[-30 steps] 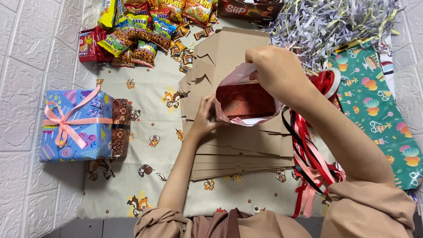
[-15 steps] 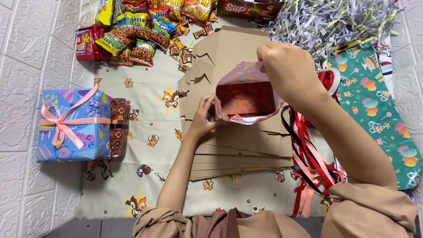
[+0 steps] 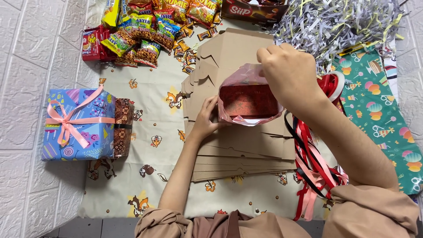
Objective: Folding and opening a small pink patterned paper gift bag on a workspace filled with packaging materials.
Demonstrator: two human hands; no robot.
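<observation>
A pink see-through plastic bag [image 3: 240, 115] stands open on a stack of flat brown cardboard box blanks [image 3: 246, 150]. Inside the bag shows a dark red patterned box [image 3: 246, 100]. My right hand [image 3: 288, 75] pinches the bag's upper right rim from above. My left hand [image 3: 207, 121] holds the bag's left side, fingers against the plastic and resting on the cardboard.
A gift box [image 3: 81, 123] wrapped in blue paper with a pink ribbon sits at the left. Snack packets [image 3: 145, 31] lie at the top, shredded paper [image 3: 335, 22] at the top right, red and black ribbons [image 3: 315, 163] and green patterned wrapping paper [image 3: 383, 114] at the right.
My right hand has shifted slightly right and up along the bag's rim, pulling the mouth wider. The red box inside shows more fully. My left hand stays put.
</observation>
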